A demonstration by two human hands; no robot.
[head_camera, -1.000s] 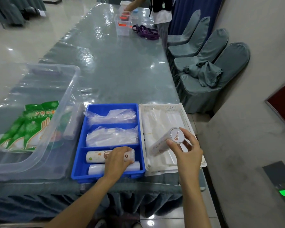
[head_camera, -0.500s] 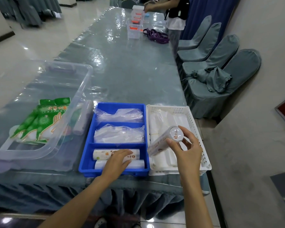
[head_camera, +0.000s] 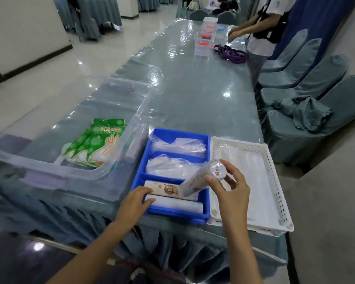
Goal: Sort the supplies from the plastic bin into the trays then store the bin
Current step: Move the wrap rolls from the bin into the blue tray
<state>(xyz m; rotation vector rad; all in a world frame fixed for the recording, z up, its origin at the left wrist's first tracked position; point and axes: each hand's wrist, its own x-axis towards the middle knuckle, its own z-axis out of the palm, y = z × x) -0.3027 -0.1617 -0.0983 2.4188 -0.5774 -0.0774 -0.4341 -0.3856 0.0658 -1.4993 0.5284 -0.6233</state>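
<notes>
Plastic-wrapped roll (head_camera: 201, 177) tilted in right hand (head_camera: 229, 191) over blue tray (head_camera: 207, 177)

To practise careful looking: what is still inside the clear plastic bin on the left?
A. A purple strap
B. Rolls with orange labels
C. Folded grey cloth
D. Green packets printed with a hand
D: the green packets lie flat on the floor of the clear plastic bin, each printed with a pale hand.

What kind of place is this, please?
Probably a banquet or conference hall: a long table with a skirted cloth under clear plastic, rows of fabric-covered chairs along the wall, and more draped tables across a polished floor.
</notes>
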